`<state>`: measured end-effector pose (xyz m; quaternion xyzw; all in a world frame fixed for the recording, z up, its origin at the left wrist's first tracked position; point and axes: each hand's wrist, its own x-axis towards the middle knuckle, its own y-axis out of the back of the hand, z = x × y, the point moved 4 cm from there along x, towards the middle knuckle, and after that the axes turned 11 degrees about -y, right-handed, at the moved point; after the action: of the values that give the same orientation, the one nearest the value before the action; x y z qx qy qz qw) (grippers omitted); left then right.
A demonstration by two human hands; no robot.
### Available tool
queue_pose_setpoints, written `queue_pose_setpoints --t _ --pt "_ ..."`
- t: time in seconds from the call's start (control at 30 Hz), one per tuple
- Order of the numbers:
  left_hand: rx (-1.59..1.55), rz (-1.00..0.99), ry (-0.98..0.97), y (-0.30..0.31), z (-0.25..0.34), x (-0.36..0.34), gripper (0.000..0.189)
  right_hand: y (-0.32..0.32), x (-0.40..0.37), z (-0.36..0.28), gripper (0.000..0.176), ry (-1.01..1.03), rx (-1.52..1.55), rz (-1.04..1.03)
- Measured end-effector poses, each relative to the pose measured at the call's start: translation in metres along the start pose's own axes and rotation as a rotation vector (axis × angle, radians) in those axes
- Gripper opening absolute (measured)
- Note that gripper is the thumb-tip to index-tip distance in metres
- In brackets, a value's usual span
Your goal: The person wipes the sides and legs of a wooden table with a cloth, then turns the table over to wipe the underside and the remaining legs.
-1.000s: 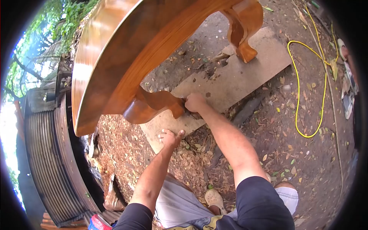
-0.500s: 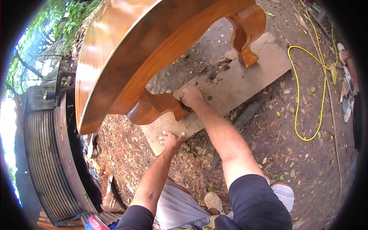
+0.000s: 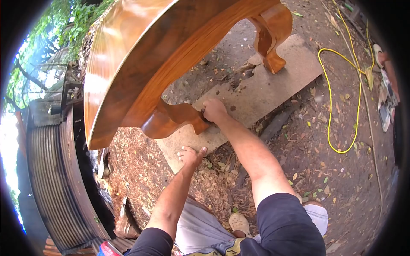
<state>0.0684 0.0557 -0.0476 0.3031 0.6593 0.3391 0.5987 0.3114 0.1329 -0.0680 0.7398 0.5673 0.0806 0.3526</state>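
Note:
A glossy brown wooden table [image 3: 171, 55] is tipped on its side, its curved legs reaching down to a flat board [image 3: 260, 98]. At the tip of the nearer table leg [image 3: 171, 117], my right hand [image 3: 215, 111] is closed, with a small dark thing partly showing under the fingers; its kind is hidden. My left hand [image 3: 192, 156] lies on the board's near edge, fingers spread, holding nothing. Farther off, the other table leg [image 3: 270, 47] stands on the same board.
A yellow cord [image 3: 330, 115] loops over the leaf-strewn soil at right. Corrugated metal sheeting [image 3: 55, 179] stands at left. Another person's leg and light shoe [image 3: 377, 55] show at the right edge. Wood shavings [image 3: 132, 166] cover ground below the table.
The view has shifted slightly. My right hand stays at the leg's tip with hardly any visible movement, and my left hand keeps its place on the board.

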Motion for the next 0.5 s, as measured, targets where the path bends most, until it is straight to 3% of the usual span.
queue_pose_setpoints --t 0.13,0.23,0.33,0.5 --pt "0.012 -0.007 -0.004 0.002 0.001 0.000 0.135 0.014 -0.005 0.009 0.016 0.074 -0.256 -0.187" --pt "0.002 -0.006 -0.013 0.000 0.001 0.000 0.135 0.036 -0.002 0.034 0.017 -0.115 0.014 -0.211" --pt "0.018 -0.010 -0.018 -0.001 -0.003 -0.002 0.135 0.042 0.001 0.030 0.018 -0.133 0.227 -0.120" --pt "0.020 0.005 0.010 0.009 0.009 -0.011 0.129 0.011 -0.004 0.001 0.018 0.020 0.051 0.040"
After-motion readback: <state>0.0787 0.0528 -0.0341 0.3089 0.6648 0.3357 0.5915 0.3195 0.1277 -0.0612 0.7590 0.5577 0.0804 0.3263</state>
